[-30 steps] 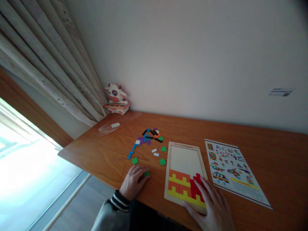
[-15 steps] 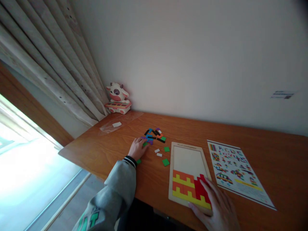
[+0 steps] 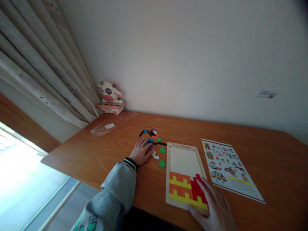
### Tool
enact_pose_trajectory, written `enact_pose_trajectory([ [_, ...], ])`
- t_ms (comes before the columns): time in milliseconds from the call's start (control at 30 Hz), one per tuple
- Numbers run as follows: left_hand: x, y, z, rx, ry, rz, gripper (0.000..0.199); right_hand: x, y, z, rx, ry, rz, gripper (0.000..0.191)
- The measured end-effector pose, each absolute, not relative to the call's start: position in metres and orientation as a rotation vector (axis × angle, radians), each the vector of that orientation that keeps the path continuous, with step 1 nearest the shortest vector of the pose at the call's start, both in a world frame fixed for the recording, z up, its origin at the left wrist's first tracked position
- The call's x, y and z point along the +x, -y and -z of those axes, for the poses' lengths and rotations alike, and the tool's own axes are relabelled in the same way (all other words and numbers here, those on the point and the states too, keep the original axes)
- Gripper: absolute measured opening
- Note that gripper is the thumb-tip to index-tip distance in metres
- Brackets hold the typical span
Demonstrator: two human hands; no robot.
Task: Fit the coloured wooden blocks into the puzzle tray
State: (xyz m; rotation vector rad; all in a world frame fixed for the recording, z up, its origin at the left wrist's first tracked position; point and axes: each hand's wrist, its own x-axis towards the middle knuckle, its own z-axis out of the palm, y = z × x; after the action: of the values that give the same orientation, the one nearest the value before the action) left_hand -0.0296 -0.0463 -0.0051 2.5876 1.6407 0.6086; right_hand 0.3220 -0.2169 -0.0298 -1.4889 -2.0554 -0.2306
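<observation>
My left hand (image 3: pixel 141 152) lies over the near left side of a loose pile of puzzle pieces, fingers spread. Its fingertips reach a blue piece (image 3: pixel 150 140), and part of the pile is hidden under the hand. Beside it lie white pieces (image 3: pixel 156 157), a green square (image 3: pixel 162 164) and a long black piece (image 3: pixel 162 144). My right hand (image 3: pixel 214 205) rests on the lower right corner of a wooden puzzle tray (image 3: pixel 167 179), thumb and fingers apart. Yellow, orange and red pieces (image 3: pixel 195 190) fit together in the tray's lower half; its upper half shows bare white.
A printed pattern sheet (image 3: pixel 232 170) lies right of the tray. At the back left stands a cow-shaped toy keyboard (image 3: pixel 110 98), with a clear plastic bag (image 3: pixel 98 130) before it. A curtain (image 3: pixel 45 64) hangs at the left, and a wall closes off the table's (image 3: pixel 115 154) back.
My left hand has slid forward and right across the pile, its fingers spreading; some black and blue pieces have shifted. My right hand stays on the tray. The whole view has turned slightly right.
</observation>
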Motion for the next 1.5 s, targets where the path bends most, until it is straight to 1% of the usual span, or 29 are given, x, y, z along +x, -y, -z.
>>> enact_pose_trajectory([
  [233,-0.026,0.056,-0.006,2.551,-1.579,-0.582,0.053,0.322,0.219,0.030,-1.514,2.072,0.208,0.085],
  [433,-0.027,0.052,-0.005,2.560,-1.570,-0.632,0.049,0.321,0.218,0.030,-1.495,2.048,0.222,0.085],
  [800,-0.028,0.052,-0.003,2.572,-1.549,-0.627,0.050,0.319,0.218,0.027,-1.493,2.026,0.192,0.082],
  [967,-0.029,0.052,-0.001,2.586,-1.520,-0.679,0.050,0.319,0.220,0.027,-1.517,2.031,0.171,0.080],
  [1500,-0.027,0.058,-0.004,2.561,-1.487,-0.725,0.042,0.317,0.221,0.026,-1.537,2.020,0.155,0.079],
])
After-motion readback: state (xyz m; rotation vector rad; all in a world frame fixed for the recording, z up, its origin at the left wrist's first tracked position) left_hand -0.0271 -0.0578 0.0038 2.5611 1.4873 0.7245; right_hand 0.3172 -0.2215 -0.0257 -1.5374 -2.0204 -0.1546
